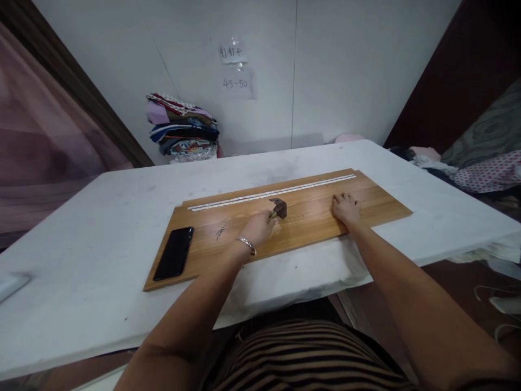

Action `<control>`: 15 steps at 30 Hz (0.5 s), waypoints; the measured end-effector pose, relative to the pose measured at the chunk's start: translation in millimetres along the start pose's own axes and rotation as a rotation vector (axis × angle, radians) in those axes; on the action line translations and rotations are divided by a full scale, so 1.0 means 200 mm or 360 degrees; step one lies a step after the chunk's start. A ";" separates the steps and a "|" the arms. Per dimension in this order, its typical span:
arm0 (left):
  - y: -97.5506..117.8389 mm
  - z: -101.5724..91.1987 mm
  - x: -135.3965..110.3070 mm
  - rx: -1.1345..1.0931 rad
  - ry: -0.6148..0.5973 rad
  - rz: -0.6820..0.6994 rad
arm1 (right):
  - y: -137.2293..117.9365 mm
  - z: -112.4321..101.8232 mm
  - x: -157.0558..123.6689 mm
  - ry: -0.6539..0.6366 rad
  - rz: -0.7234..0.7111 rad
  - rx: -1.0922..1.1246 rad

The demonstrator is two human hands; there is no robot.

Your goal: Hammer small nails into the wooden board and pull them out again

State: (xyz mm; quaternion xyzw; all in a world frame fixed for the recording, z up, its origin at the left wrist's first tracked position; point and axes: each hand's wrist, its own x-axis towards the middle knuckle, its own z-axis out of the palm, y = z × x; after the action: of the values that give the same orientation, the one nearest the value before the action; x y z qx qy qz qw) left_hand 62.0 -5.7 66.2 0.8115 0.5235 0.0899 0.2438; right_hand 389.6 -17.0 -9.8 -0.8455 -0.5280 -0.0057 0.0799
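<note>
My left hand (259,227), with a silver bracelet at the wrist, is closed around the handle of a claw hammer (280,208). The hammer's dark head is over the middle of a wood-grain board (317,233). Just right of the head, a short row of tiny dark nails or marks (297,216) shows on the board; they are too small to make out. My right hand (345,208) rests on the board's right part, fingers apart and slightly bent, holding nothing. Several loose nails (220,232) lie to the left of my left hand.
A black phone (173,253) lies on the board's left end. Two white strips (272,193) run along its far side. The board lies on a white-covered table (101,228). Folded clothes (183,127) are stacked at the back, by a wall with paper notes (236,82).
</note>
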 end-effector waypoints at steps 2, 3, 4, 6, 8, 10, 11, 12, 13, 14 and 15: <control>0.00 0.00 0.00 0.0018 -0.0005 -0.0005 | 0.00 0.00 0.00 -0.0003 -0.0004 0.0005; 0.00 0.00 0.00 0.0028 -0.0016 -0.0007 | 0.00 0.00 0.00 -0.0011 -0.0002 0.0007; 0.01 0.00 0.00 0.0037 -0.0030 -0.0007 | 0.00 0.00 0.00 -0.0020 0.0005 0.0009; 0.01 0.00 0.00 0.0049 -0.0051 0.0005 | 0.00 0.00 0.01 -0.0031 0.0016 0.0009; 0.02 0.00 -0.01 0.0057 -0.0057 0.0006 | 0.00 0.00 0.01 -0.0028 0.0016 0.0008; 0.03 -0.02 -0.02 0.0064 -0.0050 -0.0019 | 0.00 0.00 0.01 -0.0022 0.0011 0.0006; 0.04 -0.02 -0.02 0.0066 -0.0046 -0.0039 | 0.00 0.00 0.01 -0.0023 0.0011 0.0010; 0.04 -0.03 -0.03 0.0067 -0.0042 -0.0057 | 0.00 0.00 0.01 -0.0027 0.0011 0.0017; 0.04 -0.03 -0.03 0.0067 -0.0038 -0.0068 | 0.00 0.00 0.01 -0.0029 0.0012 0.0024; 0.05 -0.04 -0.03 0.0069 -0.0039 -0.0071 | 0.00 0.00 0.01 -0.0029 0.0011 0.0029; 0.05 -0.04 -0.03 0.0072 -0.0040 -0.0070 | 0.00 0.00 0.01 -0.0024 0.0010 0.0032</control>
State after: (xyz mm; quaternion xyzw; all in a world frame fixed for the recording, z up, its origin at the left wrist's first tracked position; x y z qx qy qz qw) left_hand 64.4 -11.5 77.4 0.8061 0.5401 0.0625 0.2338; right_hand 390.9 -15.4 -9.8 -0.8463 -0.5259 0.0063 0.0843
